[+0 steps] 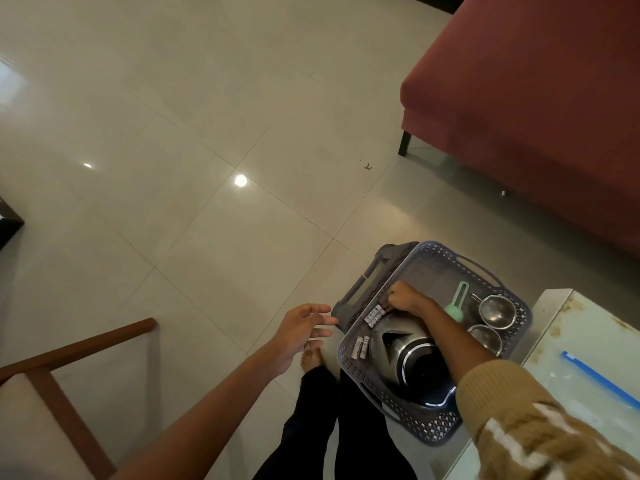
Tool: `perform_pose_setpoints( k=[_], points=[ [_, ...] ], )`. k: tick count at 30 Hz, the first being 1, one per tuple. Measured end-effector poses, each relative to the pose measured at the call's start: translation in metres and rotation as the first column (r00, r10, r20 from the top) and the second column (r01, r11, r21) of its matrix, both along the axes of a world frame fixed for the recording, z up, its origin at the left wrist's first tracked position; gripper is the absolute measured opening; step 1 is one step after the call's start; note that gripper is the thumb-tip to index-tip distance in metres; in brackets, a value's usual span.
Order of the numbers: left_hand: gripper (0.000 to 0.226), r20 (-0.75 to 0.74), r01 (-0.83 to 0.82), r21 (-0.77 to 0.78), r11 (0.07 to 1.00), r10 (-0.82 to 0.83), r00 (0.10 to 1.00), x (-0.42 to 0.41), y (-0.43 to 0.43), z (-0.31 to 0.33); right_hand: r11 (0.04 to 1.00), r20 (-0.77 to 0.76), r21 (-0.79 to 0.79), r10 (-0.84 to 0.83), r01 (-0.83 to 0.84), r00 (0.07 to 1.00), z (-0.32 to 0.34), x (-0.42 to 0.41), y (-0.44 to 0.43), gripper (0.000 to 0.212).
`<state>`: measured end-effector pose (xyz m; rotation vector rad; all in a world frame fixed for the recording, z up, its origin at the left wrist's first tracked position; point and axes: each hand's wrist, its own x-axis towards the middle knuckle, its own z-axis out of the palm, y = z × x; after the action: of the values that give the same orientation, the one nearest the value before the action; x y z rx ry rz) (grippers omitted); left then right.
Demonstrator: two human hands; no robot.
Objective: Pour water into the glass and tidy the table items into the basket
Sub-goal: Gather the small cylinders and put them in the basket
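A grey-blue perforated basket [446,427] sits at the lower right, beside the table's left edge. Inside it a steel kettle [401,344] lies on its side. A green scoop [457,303] and two steel bowls [497,311] lie at its far end. My right hand [403,297] reaches into the basket with its fingers curled on a pair of white batteries [375,315]. Two more batteries [360,346] lie by the kettle. My left hand [301,329] hovers open just left of the basket, holding nothing. No glass is in view.
A grey flat piece [363,282] sticks out under the basket's far left side. The pale table [561,327] at the right carries a blue strip [602,379]. A red sofa [536,98] stands behind, a wooden chair [69,362] at lower left. My legs and foot [311,358] are below, on a tiled floor.
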<state>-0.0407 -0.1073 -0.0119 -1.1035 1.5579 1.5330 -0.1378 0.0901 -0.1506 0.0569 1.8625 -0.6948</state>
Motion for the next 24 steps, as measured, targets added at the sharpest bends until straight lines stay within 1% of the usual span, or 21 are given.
perform_pose_setpoints(
  k=[2,4,6,8,10,12,13,15,20,21,24],
  points=[
    [0.02,0.002,-0.003,0.0,1.0,0.003,1.0,0.001,0.0,0.0,1.0,-0.011,0.005,0.007,-0.007,1.0,0.001,-0.001,-0.001,0.023],
    [0.02,0.002,-0.004,0.003,1.0,0.004,1.0,0.002,-0.001,0.0,0.998,-0.025,0.007,-0.064,0.065,0.998,0.003,-0.002,-0.001,0.035],
    [0.02,0.001,-0.004,0.002,1.0,0.004,1.0,0.002,-0.001,0.0,0.996,0.001,0.009,-0.085,0.085,0.996,0.004,-0.001,-0.002,0.038],
    [0.02,0.003,-0.005,-0.001,1.0,0.005,1.0,0.002,-0.001,-0.001,0.998,0.054,-0.004,-0.07,0.071,0.996,0.008,0.0,-0.003,0.031],
    [0.02,0.006,-0.006,-0.001,1.0,0.006,1.0,0.002,-0.001,-0.002,0.999,0.075,-0.03,-0.036,0.038,0.997,0.01,0.001,-0.005,0.011],
    [0.02,0.007,-0.007,0.001,1.0,0.007,1.0,0.003,-0.001,-0.004,1.0,0.066,-0.016,0.019,-0.018,0.998,0.012,-0.001,-0.008,0.026],
    [0.02,0.007,-0.007,0.002,1.0,0.007,1.0,0.003,-0.001,-0.004,0.999,0.067,0.0,0.046,-0.046,0.997,0.014,-0.001,-0.01,0.029],
    [0.021,0.008,-0.007,0.006,1.0,0.007,1.0,0.003,0.0,-0.005,0.994,0.061,0.004,0.105,-0.105,0.993,0.016,-0.001,-0.012,0.031],
    [0.021,0.005,-0.003,0.008,1.0,0.003,1.0,0.006,0.0,-0.005,0.994,0.072,-0.023,0.11,-0.108,0.991,0.02,0.0,-0.013,0.033],
    [0.021,0.004,0.0,0.005,1.0,0.0,1.0,0.006,0.0,-0.004,0.993,0.081,-0.03,0.115,-0.112,0.99,0.023,0.0,-0.013,0.031],
    [0.021,-0.009,0.008,0.0,1.0,-0.008,1.0,0.005,0.002,0.0,0.997,0.092,-0.052,0.067,-0.062,0.994,0.03,0.001,-0.006,0.01]
  ],
)
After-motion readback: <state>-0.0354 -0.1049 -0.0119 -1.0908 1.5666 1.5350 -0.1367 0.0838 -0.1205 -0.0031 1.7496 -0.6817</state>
